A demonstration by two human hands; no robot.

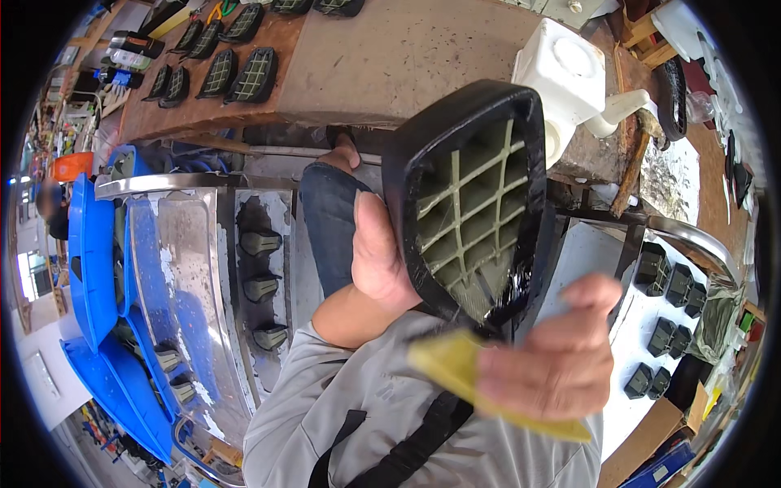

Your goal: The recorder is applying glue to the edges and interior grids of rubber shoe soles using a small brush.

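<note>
The black piece (472,207) is up in the left hand (381,256), whose grip is snug on its left side. Just below the piece, the right hand (561,358) has its grip pinched on a yellow sheet (455,374). Beyond the piece is the counter (382,61), with a white jug (561,61).

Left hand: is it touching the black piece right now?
Touching. The head view shows it: the left hand meets the left side of the raised black piece, skin against its outer wall, with no gap where they meet.
</note>
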